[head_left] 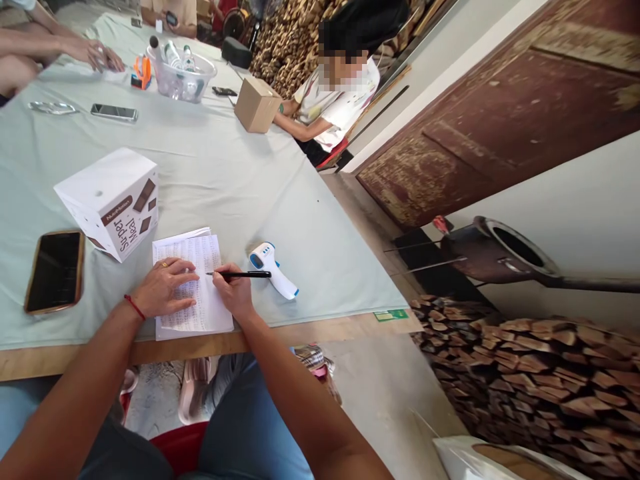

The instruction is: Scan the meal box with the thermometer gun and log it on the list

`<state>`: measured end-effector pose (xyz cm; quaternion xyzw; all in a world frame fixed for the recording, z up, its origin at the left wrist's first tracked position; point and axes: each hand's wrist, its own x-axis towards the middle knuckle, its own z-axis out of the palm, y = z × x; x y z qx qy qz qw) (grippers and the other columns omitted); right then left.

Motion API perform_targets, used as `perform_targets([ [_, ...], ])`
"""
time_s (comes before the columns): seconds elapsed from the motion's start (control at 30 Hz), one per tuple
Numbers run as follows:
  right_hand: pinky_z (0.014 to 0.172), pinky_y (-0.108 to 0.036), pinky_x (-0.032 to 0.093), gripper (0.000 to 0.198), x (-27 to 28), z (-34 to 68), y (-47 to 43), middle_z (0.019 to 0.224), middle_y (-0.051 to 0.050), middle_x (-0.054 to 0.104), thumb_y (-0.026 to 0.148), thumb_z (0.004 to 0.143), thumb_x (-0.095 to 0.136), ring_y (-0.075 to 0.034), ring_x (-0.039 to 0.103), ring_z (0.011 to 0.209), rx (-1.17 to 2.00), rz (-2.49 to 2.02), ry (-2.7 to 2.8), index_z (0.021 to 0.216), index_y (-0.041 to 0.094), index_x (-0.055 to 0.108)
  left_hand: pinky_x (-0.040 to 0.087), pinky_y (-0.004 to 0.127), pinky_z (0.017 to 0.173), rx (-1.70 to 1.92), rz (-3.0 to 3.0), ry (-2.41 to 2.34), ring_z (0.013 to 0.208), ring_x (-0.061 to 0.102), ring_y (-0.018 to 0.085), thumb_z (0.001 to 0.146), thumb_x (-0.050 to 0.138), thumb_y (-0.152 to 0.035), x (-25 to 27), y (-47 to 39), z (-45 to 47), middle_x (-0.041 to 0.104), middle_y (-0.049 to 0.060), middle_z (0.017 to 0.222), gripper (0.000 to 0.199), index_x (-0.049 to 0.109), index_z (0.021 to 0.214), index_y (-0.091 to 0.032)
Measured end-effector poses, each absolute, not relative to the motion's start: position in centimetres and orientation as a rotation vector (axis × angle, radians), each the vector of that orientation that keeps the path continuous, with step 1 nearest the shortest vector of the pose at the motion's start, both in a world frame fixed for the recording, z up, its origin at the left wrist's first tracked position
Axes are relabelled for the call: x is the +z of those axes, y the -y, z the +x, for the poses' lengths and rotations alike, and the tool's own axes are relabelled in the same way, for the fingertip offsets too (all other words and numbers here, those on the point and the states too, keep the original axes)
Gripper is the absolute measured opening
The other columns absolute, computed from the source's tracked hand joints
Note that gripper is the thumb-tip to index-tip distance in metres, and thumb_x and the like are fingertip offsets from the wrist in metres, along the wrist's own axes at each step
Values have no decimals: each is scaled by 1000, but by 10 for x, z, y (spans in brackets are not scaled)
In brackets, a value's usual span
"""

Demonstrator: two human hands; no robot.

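Sheets of paper (205, 313) covered in rows of writing lie near the table's front edge. My left hand (163, 288) rests flat on them with fingers spread, a ring on one finger and a red string at the wrist. A black pen (245, 274) is pinched in my right hand (235, 293), its tip at the paper's written part. Just right of that hand lies a white and blue infrared thermometer (275, 268). Behind the papers, to the left, stands a white box (113, 200) with brown print. A smartphone (55, 272) lies left of the box.
The table (330, 267) has a pale green cloth. Farther back are another phone (114, 113), a clear basket (200, 70) of bottles, an orange object (143, 72) and a cardboard box (256, 105) by a seated person (345, 87). Other people sit at the far side. Firewood (550, 380) is stacked right.
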<state>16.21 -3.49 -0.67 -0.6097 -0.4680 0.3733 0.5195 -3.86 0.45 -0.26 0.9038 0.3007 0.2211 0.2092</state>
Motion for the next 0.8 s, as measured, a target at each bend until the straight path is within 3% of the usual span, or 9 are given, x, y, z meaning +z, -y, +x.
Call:
perform_targets([
  [0.8,62,-30,49,17,-23,166,32,62,2,58,40,69,55,-16,53,60,749,-1420,1273,68,23,57,39,47,106,575,2588,-819,120,55,29,83,67,-46,-4,-4,-40,62,9,129,42,68,119,-23],
])
